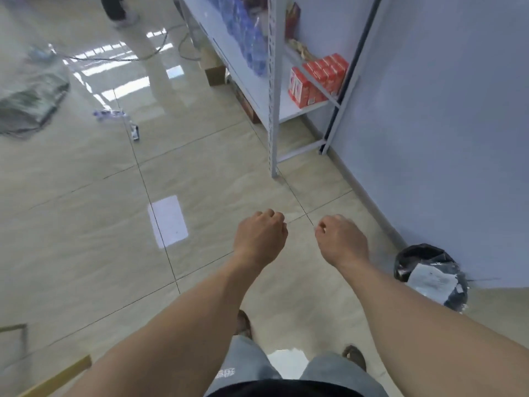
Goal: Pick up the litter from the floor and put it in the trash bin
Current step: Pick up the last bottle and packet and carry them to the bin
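Both my arms reach forward over the glossy tiled floor. My left hand (262, 234) has its fingers curled under with nothing visible in it. My right hand (340, 239) is likewise curled and looks empty. The trash bin (412, 255), lined with a black bag, stands by the wall at the right, with white paper (429, 282) lying in it. Far ahead on the left lie two bits of litter: a purple-and-white wrapper (108, 113) and a small dark-and-white packet (135, 132).
A white metal shelf rack (273, 110) with red boxes (315, 80) and blue water bottles (246, 38) stands ahead at the right. A plastic-wrapped bundle (31, 98) lies at the left. Cables (137, 57) and another person's foot (126, 20) are farther back.
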